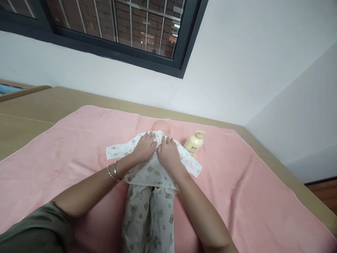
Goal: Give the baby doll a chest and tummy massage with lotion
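Note:
A baby doll lies on its back with its bald head (161, 126) at the far end. It wears a white long-sleeved shirt (155, 170) and matching trousers (160, 211), both printed with small green figures. My left hand (144, 147) rests on the left side of the shirt's chest, fingers stretched forward. My right hand (169, 151) lies on the other side, close beside it, fingers laid over the cloth and slightly bent. Between the hands the fabric is creased near the collar. The sleeves spread out to both sides; no doll hands show at the cuffs.
A pale yellow pump bottle (194, 143) leans on its side by the right sleeve. Under everything lies a pink blanket (86, 147) on a wooden surface (68, 96). Behind it rise a white wall (223, 70) and a dark-framed window (116, 44) with bars.

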### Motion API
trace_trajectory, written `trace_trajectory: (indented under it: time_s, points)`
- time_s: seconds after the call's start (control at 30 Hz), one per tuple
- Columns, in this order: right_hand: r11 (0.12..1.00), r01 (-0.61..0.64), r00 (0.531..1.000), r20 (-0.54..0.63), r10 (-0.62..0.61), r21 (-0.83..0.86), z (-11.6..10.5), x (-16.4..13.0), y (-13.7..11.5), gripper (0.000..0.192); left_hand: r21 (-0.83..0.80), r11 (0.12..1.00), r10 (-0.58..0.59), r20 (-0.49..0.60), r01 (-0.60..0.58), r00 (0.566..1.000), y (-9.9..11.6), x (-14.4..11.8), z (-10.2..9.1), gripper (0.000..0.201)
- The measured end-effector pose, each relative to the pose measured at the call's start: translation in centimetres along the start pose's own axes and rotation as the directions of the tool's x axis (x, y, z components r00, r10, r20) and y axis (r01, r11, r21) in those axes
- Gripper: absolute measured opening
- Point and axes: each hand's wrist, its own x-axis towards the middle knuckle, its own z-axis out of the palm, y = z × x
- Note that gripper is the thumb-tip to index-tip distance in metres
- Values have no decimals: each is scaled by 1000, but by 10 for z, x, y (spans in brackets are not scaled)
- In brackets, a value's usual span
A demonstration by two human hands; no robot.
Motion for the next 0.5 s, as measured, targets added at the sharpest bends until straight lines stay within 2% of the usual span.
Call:
trace_trajectory:
  time_s: [0.1,0.2,0.37,0.5]
  points:
    - [999,42,999,-6,-42,-14,-1,-3,-3,56,-57,997,-48,-32,46,998,2,-1,1,52]
    - [995,83,996,7,-84,53,0,3,7,54,-136,988,-88,-117,72,989,7,-7,4,52]
    - [982,-13,1000,9,11,187,6,18,27,58,-229,969,-143,-216,92,966,7,-12,10,51]
    - [964,-16,999,-42,28,264,5,17,27,56,-266,959,-165,-222,103,961,6,-13,11,51]
